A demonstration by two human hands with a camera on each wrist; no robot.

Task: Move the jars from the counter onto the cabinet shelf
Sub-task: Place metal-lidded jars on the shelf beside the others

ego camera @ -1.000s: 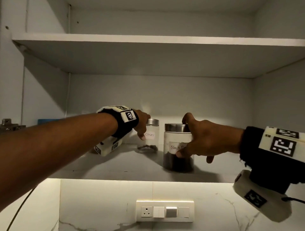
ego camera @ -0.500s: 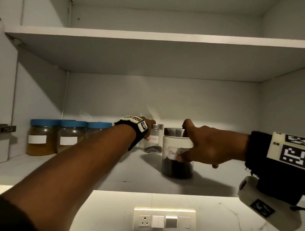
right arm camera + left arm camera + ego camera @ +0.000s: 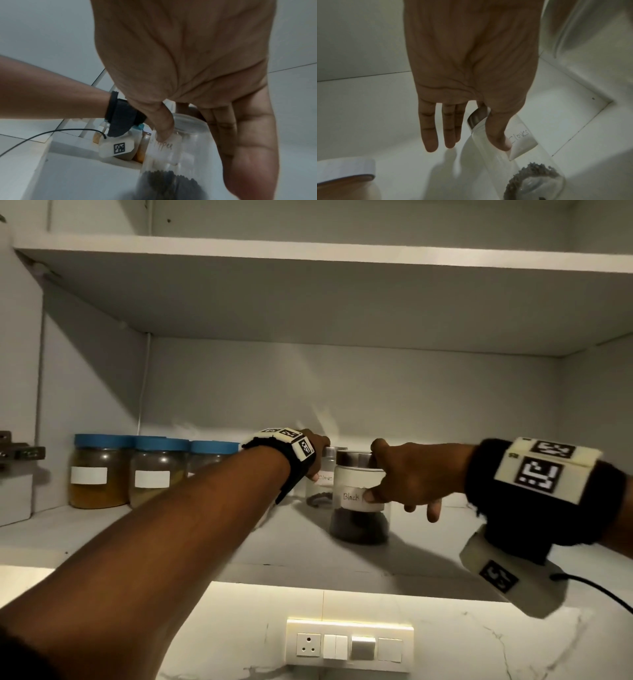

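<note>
Head view: right hand (image 3: 407, 474) gripping black pepper jar (image 3: 359, 501), thumb on label, forefinger at steel lid. Left hand (image 3: 313, 450) pinching cloves jar (image 3: 323, 484) behind it. Both upright mid-shelf on cabinet shelf (image 3: 137, 535); blue-lidded jars (image 3: 130, 470) at left end. Left wrist view only: three fingers (image 3: 429, 128) straight, off the glass.

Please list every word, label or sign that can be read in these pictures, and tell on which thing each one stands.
"Cloves": handwritten label on the small glass jar under the left hand.
"Black" and "Pepper", partly covered: label on the larger jar in the right hand.
Blank white labels: two of the blue-lidded jars.
Wristband markers: patterns, no words.
</note>
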